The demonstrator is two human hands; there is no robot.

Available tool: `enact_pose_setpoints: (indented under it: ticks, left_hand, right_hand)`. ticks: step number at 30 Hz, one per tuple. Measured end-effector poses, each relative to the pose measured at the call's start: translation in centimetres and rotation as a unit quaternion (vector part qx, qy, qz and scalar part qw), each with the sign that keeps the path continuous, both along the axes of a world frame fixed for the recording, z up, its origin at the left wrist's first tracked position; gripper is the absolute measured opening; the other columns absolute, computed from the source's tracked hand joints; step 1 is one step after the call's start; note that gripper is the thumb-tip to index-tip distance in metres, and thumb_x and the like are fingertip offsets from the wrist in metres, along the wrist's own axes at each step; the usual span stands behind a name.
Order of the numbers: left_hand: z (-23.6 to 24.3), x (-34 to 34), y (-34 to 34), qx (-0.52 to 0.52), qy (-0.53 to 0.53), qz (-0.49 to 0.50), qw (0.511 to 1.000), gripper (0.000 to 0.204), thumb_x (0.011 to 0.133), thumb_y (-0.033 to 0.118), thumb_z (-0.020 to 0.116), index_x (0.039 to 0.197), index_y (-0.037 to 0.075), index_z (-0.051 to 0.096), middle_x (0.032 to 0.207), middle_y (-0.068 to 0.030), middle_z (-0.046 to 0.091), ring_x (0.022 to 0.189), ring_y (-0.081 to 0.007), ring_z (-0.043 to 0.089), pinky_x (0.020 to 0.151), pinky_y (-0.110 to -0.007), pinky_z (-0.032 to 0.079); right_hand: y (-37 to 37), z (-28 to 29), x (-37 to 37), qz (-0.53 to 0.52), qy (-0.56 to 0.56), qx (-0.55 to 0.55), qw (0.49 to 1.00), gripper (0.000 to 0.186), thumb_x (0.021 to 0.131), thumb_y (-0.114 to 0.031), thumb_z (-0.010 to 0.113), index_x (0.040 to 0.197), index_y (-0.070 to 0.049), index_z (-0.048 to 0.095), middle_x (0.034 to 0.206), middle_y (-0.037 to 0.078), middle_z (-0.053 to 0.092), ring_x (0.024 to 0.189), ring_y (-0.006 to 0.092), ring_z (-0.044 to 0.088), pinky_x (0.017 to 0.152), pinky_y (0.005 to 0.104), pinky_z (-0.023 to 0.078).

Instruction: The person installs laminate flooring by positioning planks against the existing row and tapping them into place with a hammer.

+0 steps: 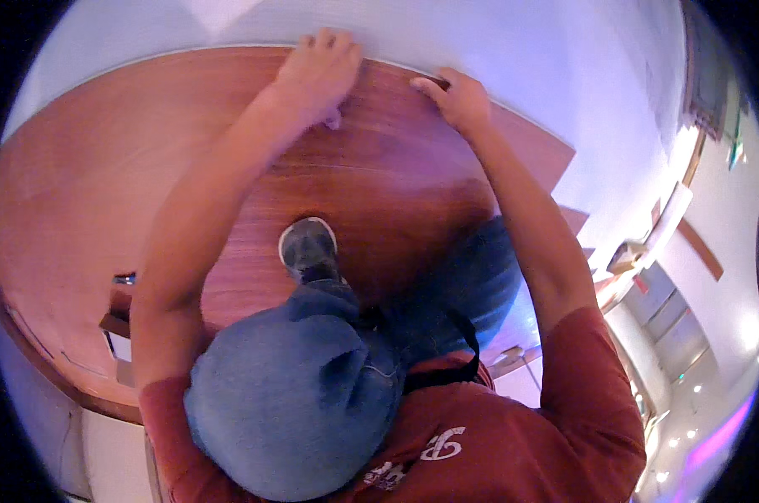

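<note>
Reddish-brown wood planks meet a white surface along a pale edge strip at the top. My left hand rests on the planks at that edge, fingertips spread and slightly bent, thumb low on the wood. My right hand, farther right at the same edge, has bent fingers at a small dark piece that I cannot make out, with its thumb just below. My grey shoe stands on the planks between my arms.
The white surface runs beyond the planks. A stepped plank end juts out at the right. Small dark and boxy items lie at the lower left. Loose boards and spots of light show at the far right.
</note>
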State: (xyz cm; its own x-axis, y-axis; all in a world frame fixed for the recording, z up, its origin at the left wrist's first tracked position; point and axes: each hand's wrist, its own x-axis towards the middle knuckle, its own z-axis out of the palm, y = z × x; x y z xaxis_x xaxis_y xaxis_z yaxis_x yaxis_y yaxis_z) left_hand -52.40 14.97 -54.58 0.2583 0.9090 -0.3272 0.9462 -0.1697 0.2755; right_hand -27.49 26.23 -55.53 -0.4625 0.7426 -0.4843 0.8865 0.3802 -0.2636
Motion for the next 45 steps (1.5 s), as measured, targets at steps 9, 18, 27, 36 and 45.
enact_pose_setpoints:
  ticks: [9,18,27,36,45]
  left_hand:
    - [1.4,2.4,0.3,0.076,0.035,0.024,0.996,0.093,0.054,0.032,0.100,0.127,0.002,0.052,0.128,-0.0141,0.056,0.125,-0.0346,0.054,0.102,-0.049,0.050]
    - [3.0,4.3,1.9,-0.006,0.072,0.069,0.995,0.106,0.050,0.019,0.100,0.139,0.001,0.046,0.144,-0.0213,0.049,0.136,-0.0419,0.047,0.113,-0.049,0.044]
    - [3.3,5.8,1.5,-0.021,0.102,0.078,0.992,0.107,0.049,0.017,0.100,0.139,0.000,0.045,0.141,-0.0205,0.050,0.132,-0.0420,0.051,0.112,-0.047,0.045]
    - [1.2,6.2,2.3,-0.062,-0.018,0.080,0.995,0.077,0.056,0.024,0.096,0.119,0.002,0.058,0.123,-0.0204,0.063,0.117,-0.0434,0.058,0.100,-0.051,0.050]
    - [-0.5,1.9,0.7,0.025,-0.018,0.000,1.000,0.089,0.053,0.035,0.099,0.122,-0.002,0.059,0.123,-0.0205,0.061,0.119,-0.0403,0.058,0.104,-0.049,0.048]
  right_hand:
    - [1.2,-0.3,8.6,0.072,0.082,0.180,0.978,0.058,0.095,-0.062,0.062,0.100,-0.005,0.074,0.107,0.019,0.072,0.108,0.0396,0.064,0.095,0.0496,0.050]
    - [0.1,1.8,42.7,-0.270,0.025,0.351,0.897,0.051,0.099,-0.045,0.062,0.129,-0.004,0.066,0.141,0.024,0.056,0.135,0.0405,0.049,0.116,0.0486,0.037]
    - [-29.8,0.6,65.4,-0.577,-0.308,0.105,0.749,0.072,0.085,-0.035,0.071,0.142,0.005,0.050,0.148,0.027,0.052,0.139,0.0416,0.049,0.119,0.0444,0.038]
    - [-28.2,-2.8,75.3,-0.118,-0.398,-0.104,0.904,0.047,0.093,-0.050,0.065,0.115,-0.009,0.073,0.111,0.011,0.075,0.103,0.0290,0.072,0.089,0.0457,0.056]
    - [-20.2,1.4,62.2,-0.353,-0.029,0.206,0.912,0.039,0.098,-0.019,0.050,0.128,0.004,0.061,0.131,0.027,0.065,0.122,0.0447,0.062,0.100,0.0506,0.049]
